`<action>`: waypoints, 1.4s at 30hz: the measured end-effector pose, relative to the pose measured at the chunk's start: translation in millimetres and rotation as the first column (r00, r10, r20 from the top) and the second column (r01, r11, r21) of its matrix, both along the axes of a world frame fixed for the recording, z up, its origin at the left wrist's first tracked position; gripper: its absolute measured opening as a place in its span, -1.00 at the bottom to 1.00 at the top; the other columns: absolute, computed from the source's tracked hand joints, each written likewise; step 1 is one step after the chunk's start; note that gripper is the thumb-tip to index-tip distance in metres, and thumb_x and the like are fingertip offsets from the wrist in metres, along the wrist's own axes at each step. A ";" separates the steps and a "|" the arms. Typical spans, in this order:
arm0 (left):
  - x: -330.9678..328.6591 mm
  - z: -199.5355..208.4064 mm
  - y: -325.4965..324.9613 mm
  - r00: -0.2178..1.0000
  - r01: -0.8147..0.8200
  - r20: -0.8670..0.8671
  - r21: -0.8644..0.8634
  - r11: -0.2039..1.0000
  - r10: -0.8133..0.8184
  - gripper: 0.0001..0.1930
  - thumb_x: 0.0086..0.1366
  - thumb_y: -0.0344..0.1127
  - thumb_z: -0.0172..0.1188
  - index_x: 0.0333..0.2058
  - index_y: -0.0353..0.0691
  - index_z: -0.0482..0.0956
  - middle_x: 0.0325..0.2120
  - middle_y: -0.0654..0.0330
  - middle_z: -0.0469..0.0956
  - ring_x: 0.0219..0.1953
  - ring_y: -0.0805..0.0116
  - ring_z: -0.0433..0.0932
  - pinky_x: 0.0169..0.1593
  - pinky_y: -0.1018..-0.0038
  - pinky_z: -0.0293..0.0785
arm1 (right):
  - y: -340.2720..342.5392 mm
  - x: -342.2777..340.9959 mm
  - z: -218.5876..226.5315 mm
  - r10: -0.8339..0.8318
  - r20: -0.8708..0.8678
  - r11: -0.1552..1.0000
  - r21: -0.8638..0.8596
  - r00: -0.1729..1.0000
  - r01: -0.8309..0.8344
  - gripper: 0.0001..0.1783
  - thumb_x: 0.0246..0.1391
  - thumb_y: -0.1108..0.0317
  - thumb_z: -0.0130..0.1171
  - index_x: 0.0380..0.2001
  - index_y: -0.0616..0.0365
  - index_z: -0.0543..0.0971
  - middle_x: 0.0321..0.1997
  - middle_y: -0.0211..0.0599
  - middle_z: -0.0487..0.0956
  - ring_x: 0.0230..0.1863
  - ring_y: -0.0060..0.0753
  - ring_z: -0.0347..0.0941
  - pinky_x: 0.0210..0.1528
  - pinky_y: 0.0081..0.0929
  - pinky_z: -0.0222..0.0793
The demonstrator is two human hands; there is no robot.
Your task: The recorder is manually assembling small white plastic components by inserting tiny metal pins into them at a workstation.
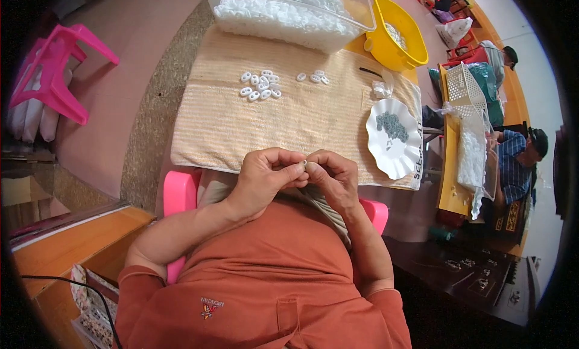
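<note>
Just above the towel's near edge, my left hand and my right hand meet, thumbs and fingertips pinched together. Between the fingertips shows a bit of a small pale piece; the fingers hide most of it. Farther off on the striped towel lies a cluster of small white oval plastic pieces, each with two dark holes. A few more of these ovals lie to its right. On the right, a white scalloped plate bears a heap of tiny grey-green parts.
A clear bin full of white pieces stands at the back, beside a yellow basin. A thin black stick and a small plastic bag lie nearby. A pink stool stands left; another person sits at a table right.
</note>
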State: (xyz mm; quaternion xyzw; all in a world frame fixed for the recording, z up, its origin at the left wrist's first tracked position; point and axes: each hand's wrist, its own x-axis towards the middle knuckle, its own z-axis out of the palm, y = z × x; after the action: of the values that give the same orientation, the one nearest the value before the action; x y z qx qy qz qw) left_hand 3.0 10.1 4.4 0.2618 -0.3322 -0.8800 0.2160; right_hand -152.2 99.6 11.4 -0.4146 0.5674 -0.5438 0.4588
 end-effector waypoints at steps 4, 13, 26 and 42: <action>-1.0 2.5 0.0 0.999 -0.031 -0.026 0.013 0.999 0.032 -0.83 0.24 -0.53 0.14 -0.18 -0.39 0.50 -0.34 0.12 0.58 -0.33 0.44 0.60 -0.21 0.56 0.61 | -1.5 1.0 -0.1 -0.014 0.097 1.000 0.011 0.995 0.013 -0.86 0.18 0.44 0.10 -0.31 0.34 0.53 -0.34 -0.35 0.56 -0.31 -0.63 0.47 -0.27 -0.66 0.47; 1.8 3.2 -4.3 0.996 -0.065 -0.049 0.071 0.995 0.069 -0.85 0.25 -0.50 0.14 -0.19 -0.35 0.50 -0.35 0.16 0.58 -0.32 0.45 0.60 -0.21 0.56 0.61 | -10.2 -13.2 12.6 -0.039 0.022 0.997 0.060 0.999 0.038 -0.83 0.17 0.45 0.11 -0.22 0.35 0.54 -0.33 -0.33 0.58 -0.30 -0.60 0.50 -0.24 -0.64 0.46; 5.7 7.6 -8.2 0.984 -0.166 -0.049 0.125 0.978 0.173 -0.84 0.27 -0.47 0.13 -0.17 -0.30 0.50 -0.37 0.17 0.57 -0.32 0.41 0.59 -0.17 0.52 0.58 | -116.3 -30.1 0.1 -0.104 -0.856 0.982 -0.170 0.506 -0.086 -0.80 -0.06 0.46 0.21 -0.30 0.23 0.61 -0.39 -0.18 0.57 -0.44 -0.23 0.50 -0.37 -0.41 0.38; 5.1 6.8 -11.6 0.982 -0.174 -0.049 0.112 0.978 0.180 -0.85 0.26 -0.46 0.15 -0.18 -0.28 0.51 -0.38 0.19 0.57 -0.33 0.42 0.58 -0.16 0.52 0.57 | -136.3 -12.5 2.6 -0.038 -0.913 0.999 -0.050 0.406 -0.018 -0.83 -0.13 0.31 0.24 -0.46 0.16 0.56 -0.44 -0.11 0.56 -0.35 -0.04 0.51 -0.29 -0.23 0.40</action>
State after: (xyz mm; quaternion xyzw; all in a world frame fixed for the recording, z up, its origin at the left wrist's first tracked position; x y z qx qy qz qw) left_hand 8.1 -1.5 11.2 0.2756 -0.2531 -0.8812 0.2889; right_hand -164.7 -36.7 14.1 -0.6524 0.7139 -0.2471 0.0610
